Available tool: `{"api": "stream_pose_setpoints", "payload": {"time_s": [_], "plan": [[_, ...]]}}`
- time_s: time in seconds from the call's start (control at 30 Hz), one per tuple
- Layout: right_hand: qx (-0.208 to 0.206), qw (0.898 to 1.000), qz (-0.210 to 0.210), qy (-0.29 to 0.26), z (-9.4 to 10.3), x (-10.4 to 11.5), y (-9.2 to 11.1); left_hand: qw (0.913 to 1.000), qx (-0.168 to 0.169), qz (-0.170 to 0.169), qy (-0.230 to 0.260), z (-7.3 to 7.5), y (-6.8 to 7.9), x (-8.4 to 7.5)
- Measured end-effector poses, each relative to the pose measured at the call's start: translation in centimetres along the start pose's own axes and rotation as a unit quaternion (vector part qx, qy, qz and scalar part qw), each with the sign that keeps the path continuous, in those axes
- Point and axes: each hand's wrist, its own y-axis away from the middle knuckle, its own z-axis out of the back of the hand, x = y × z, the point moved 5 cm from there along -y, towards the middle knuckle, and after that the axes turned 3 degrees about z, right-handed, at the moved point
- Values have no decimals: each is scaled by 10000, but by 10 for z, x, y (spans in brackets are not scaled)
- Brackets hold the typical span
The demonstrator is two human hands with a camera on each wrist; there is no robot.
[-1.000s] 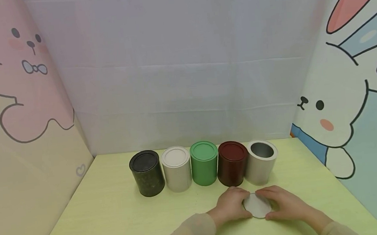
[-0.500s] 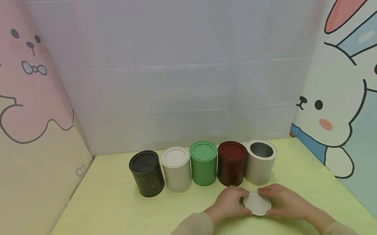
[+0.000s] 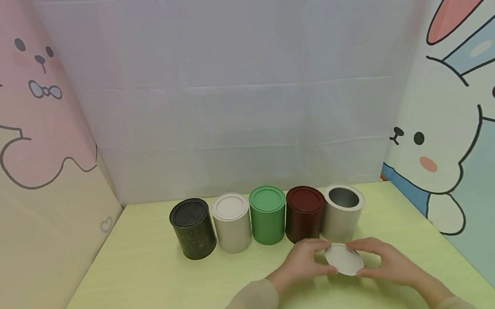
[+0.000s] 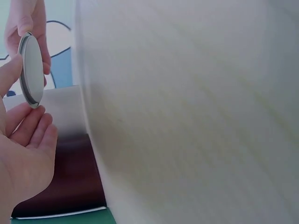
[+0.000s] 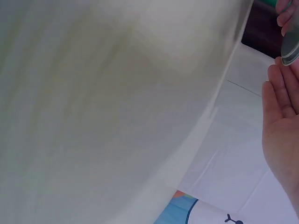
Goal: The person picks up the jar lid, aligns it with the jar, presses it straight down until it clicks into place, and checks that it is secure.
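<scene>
A round white lid [image 3: 344, 259] is held by its rim between both hands, lifted off the table, as the left wrist view shows with its ridged edge [image 4: 29, 74]. My left hand [image 3: 303, 262] pinches the lid's left side with thumb and fingers. On the opposite side, my right hand [image 3: 386, 260] grips the rim the same way. Just behind the hands stands a white can [image 3: 341, 217] with its top uncovered and a dark inside. Beside it on the left is a dark red can [image 3: 305, 215] with its lid on.
Further left in the row stand a green can [image 3: 268, 216], another white can [image 3: 232, 223] and a black can [image 3: 193, 229], all lidded. The pale yellow table [image 3: 154, 297] ends at a white cloth backdrop [image 3: 243, 101]. Printed cloths hang on both sides.
Both hands have raised the lid from the table and moved it slightly forward and right, toward the uncovered white can. The row of cans has not moved.
</scene>
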Motion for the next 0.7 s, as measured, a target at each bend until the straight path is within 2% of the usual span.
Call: {"api": "stream_pose_setpoints", "payload": {"time_s": [0.13,0.3,0.57,0.7], "plan": [[-267,9995,-129,-52,13,2,-6,9987,-443,-255,90,12,-3,-11],[-558,9982,-220,31,31,3,-16,9937,-959,-584,-22,27,-9,-26],[-984,9949,-169,154,50,5,-34,9854,-1420,-905,-244,44,-21,-40],[-1157,9927,-233,254,56,3,-42,9839,-1497,-796,-561,51,-29,-45]]}}
